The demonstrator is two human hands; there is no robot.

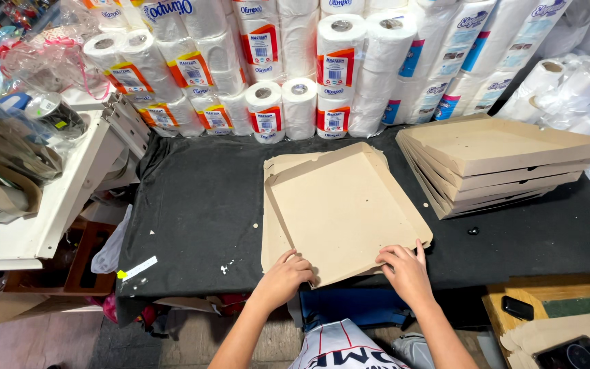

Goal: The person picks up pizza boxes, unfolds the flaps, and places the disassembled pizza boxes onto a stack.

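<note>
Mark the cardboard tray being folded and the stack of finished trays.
cardboard tray (339, 205), head view, on its flat inner base.
stack of finished trays (493, 147), head view, on the top tray's base.

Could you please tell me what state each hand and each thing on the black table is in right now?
Left hand: bare, pressing the near edge of the cardboard tray.
Right hand: bare, fingers on the tray's near right corner.
Cardboard tray: open, side walls folded up, lying on a flat blank.
Finished trays: folded, stacked at the right.
Paper rolls: wrapped, piled behind.
Black table: cloth-covered, scattered with paper scraps.
</note>
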